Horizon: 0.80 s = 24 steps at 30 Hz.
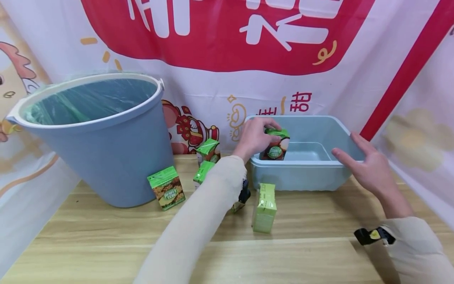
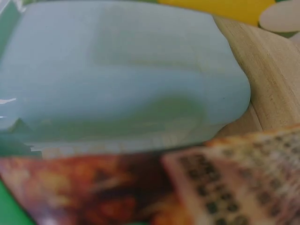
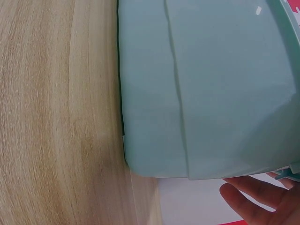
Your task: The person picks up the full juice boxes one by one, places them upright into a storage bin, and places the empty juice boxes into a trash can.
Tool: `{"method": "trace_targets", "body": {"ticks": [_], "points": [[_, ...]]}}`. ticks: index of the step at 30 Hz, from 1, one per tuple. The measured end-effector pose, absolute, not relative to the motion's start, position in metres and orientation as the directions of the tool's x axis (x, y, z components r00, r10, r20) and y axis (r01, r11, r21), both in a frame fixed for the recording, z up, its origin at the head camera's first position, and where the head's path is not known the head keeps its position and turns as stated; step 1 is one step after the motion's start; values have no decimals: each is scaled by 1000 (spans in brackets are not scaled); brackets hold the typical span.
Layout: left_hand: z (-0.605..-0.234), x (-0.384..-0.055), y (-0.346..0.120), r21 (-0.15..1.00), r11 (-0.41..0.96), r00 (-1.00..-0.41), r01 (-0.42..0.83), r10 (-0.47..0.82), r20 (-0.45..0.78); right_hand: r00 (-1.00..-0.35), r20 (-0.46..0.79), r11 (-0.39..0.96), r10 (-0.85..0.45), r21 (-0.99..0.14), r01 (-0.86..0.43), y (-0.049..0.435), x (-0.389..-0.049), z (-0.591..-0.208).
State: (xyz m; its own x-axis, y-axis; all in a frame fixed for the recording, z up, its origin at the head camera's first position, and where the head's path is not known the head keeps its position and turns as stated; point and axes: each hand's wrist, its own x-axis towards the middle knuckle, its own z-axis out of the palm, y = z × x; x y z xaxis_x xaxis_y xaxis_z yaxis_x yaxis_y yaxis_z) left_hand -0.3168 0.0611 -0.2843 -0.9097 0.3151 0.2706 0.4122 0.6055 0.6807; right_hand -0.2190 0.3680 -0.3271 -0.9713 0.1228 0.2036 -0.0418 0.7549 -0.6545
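Note:
My left hand [image 1: 256,136] grips a small green-topped carton [image 1: 276,146] with a dark printed front, just inside the left end of a pale blue plastic bin [image 1: 294,173]. Thumb and fingers are bent round the carton's top. My right hand [image 1: 372,167] is at the bin's right end, its fingers extended along the rim; in the right wrist view, fingers [image 3: 253,194] show beside the bin's outer wall [image 3: 225,93]. Close to the left wrist camera, a carton's printed side [image 2: 93,187] fills the lower part, blurred.
A tall blue-grey bucket [image 1: 117,157] with a plastic liner stands at left. A green-topped carton [image 1: 166,188] leans against it. More cartons [image 1: 208,152] stand behind my left forearm, partly hidden. A yellow-green carton [image 1: 265,209] stands before the bin on the wooden table [image 1: 301,260].

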Motion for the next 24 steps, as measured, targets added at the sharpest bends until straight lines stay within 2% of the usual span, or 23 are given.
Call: {"method": "trace_targets", "body": {"ticks": [6, 13, 24], "points": [[-283, -316, 64, 622, 661, -905, 419, 355, 232, -971, 206, 756, 124, -653, -42, 369, -217, -326], [-281, -317, 66, 501, 749, -899, 433, 398, 182, -974, 191, 759, 121, -651, -34, 366, -215, -326], [-279, -318, 70, 423, 799, -901, 428, 413, 131, -972, 202, 763, 121, -645, -39, 367, -217, -327]]}}
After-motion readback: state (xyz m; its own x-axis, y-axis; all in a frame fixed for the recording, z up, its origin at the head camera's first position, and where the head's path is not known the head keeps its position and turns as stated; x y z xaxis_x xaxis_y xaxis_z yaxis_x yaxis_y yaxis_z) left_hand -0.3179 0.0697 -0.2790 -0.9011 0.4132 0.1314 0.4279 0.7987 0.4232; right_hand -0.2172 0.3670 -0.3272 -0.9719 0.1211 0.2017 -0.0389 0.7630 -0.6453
